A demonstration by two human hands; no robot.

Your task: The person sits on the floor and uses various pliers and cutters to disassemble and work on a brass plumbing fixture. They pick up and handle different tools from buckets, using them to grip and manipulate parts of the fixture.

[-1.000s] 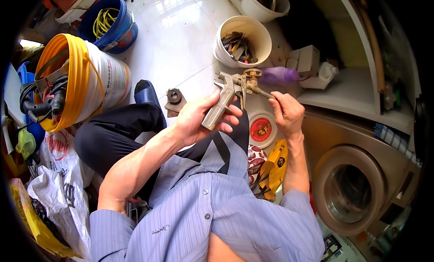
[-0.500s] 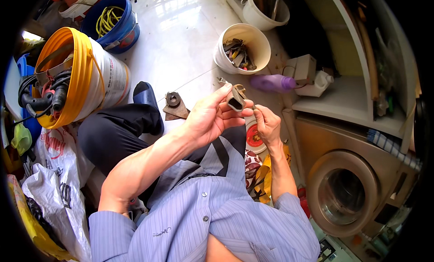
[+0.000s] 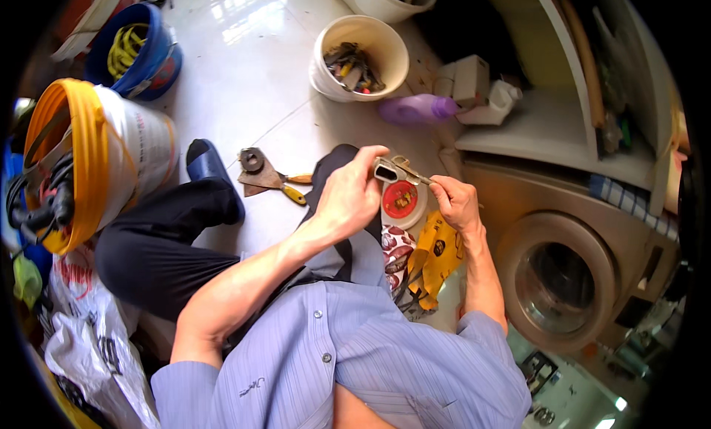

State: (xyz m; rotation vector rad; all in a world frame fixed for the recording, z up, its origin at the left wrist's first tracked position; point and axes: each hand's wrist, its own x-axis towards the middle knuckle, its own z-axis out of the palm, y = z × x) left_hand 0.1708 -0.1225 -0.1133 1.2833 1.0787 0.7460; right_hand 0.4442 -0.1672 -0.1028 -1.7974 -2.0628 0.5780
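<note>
Above my lap I hold a worn, tan-grey metal tool with a hollow, oblong open end and a thin stem; its exact kind is unclear. My left hand grips the body at the hollow end, thumb side up. The stem's far end is pinched between the thumb and fingers of my right hand. Below the tool, a white round tub with a red centre stands partly hidden by my left hand. On the floor left of my knee lie scrapers with yellow handles, a dark ring resting on a blade.
A cream bucket of small tools stands ahead, a purple bottle beside it. To the right is a front-loading washing machine under a shelf. Yellow-rimmed and blue buckets stand left. A yellow bag lies by my right forearm.
The view has shifted, so the buckets sit farther left and higher. My left hand has turned and closed more around the tool. The scrapers' yellow handles have come into sight.
</note>
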